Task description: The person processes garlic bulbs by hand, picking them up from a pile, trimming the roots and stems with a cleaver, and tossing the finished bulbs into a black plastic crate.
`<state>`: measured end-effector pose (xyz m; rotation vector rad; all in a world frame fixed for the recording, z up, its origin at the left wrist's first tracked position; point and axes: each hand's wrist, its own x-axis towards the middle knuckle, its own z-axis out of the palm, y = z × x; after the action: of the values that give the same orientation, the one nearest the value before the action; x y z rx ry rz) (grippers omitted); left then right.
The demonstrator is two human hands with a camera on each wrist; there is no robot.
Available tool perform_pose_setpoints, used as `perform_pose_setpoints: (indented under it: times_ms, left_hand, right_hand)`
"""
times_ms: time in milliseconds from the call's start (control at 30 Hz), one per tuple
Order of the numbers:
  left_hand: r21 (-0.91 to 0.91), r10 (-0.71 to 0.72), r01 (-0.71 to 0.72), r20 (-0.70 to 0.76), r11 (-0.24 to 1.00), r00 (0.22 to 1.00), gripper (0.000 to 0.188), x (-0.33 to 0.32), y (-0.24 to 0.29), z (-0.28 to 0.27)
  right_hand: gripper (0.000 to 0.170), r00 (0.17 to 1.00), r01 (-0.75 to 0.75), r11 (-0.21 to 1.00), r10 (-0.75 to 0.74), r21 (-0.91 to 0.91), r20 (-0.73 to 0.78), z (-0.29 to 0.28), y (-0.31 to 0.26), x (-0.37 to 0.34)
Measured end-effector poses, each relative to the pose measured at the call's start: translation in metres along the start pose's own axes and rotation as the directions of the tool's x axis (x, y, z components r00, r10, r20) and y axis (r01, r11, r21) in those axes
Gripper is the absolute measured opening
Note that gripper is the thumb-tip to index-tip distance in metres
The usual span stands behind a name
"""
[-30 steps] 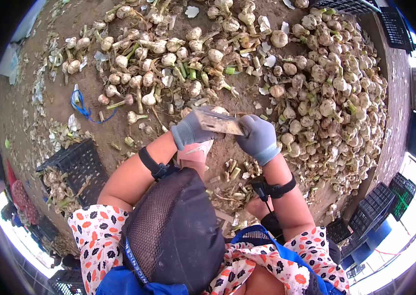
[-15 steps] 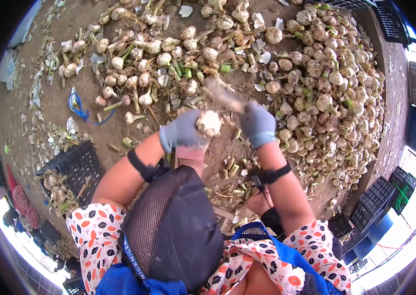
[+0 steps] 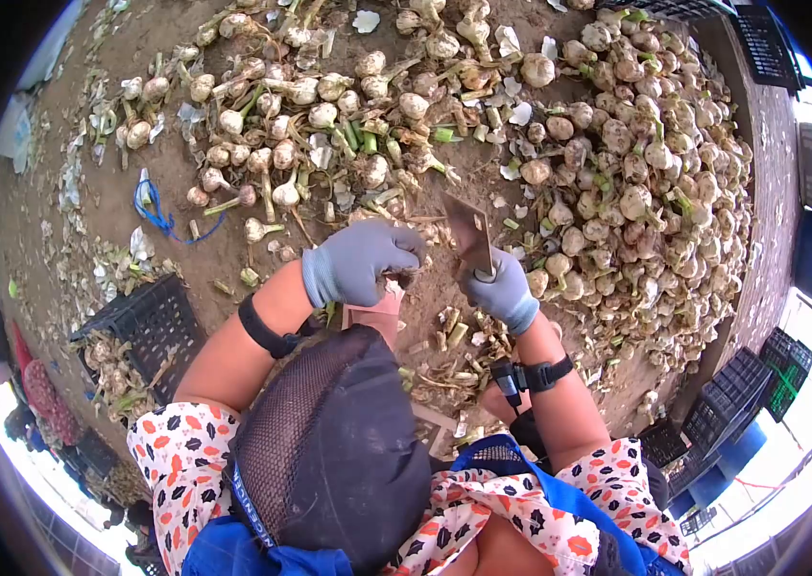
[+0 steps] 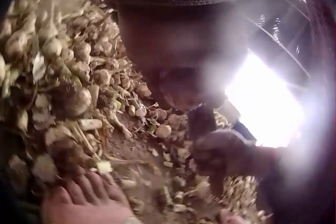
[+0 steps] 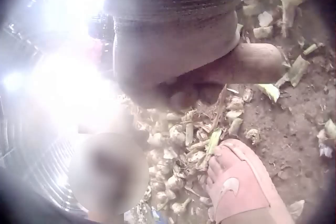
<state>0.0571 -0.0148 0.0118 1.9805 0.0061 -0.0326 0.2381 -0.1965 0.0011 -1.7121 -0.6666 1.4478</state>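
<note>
My gloved left hand (image 3: 363, 261) is curled round a garlic bulb, which the grey fingers now mostly hide in the head view. In the left wrist view a rounded brownish part of the bulb (image 4: 181, 94) shows below the glove. The gloved right hand (image 3: 502, 291) grips a knife with a broad, flat blade (image 3: 468, 230) that points up and away, apart from the left hand. Its rounded handle end (image 5: 260, 63) sticks out of the fist in the right wrist view.
A large heap of garlic bulbs (image 3: 636, 192) lies to the right, against a board. More garlic with stems (image 3: 281, 154) is scattered ahead on the dirt. Cut stems (image 3: 454, 331) lie between the feet. A black crate (image 3: 161, 322) stands at left, near a blue cord (image 3: 161, 216).
The knife has gone from lying across the left hand, through a blurred swing, to standing apart at right. The pale bulb face seen half a second ago has turned out of sight.
</note>
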Motion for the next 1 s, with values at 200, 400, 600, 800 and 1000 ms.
perform_pose_setpoints:
  times_ms: [200,400,600,800,1000]
  left_hand:
    - [-0.587,-0.044,-0.068,-0.175,0.807,0.984,0.018,-0.001,0.010,0.005]
    - [-0.695,-0.125,-0.063,-0.217,0.716,0.968,0.011,-0.001,0.015,0.006]
    - [-0.869,-0.202,-0.052,-0.172,0.492,0.964,0.028,-0.019,0.002,-0.003]
    - [-0.534,-0.150,-0.028,-0.288,0.845,0.946,0.049,0.038,0.034,-0.043]
    - [0.648,-0.396,0.331,-0.049,0.686,0.917,0.050,0.017,-0.078,-0.027]
  right_hand:
    - [0.019,0.997,0.081,0.991,-0.079,-0.103,0.026,0.022,-0.013,-0.002]
    - [0.011,0.978,0.184,0.962,-0.200,-0.202,-0.064,0.034,-0.013,-0.003]
    - [0.023,0.905,-0.135,0.990,0.111,-0.031,-0.411,0.017,0.084,0.026]
    - [0.024,0.919,-0.284,0.953,0.303,0.108,-0.253,0.030,0.077,0.005]
    - [0.025,0.960,-0.140,0.988,0.117,-0.072,-0.254,0.026,0.086,0.000]
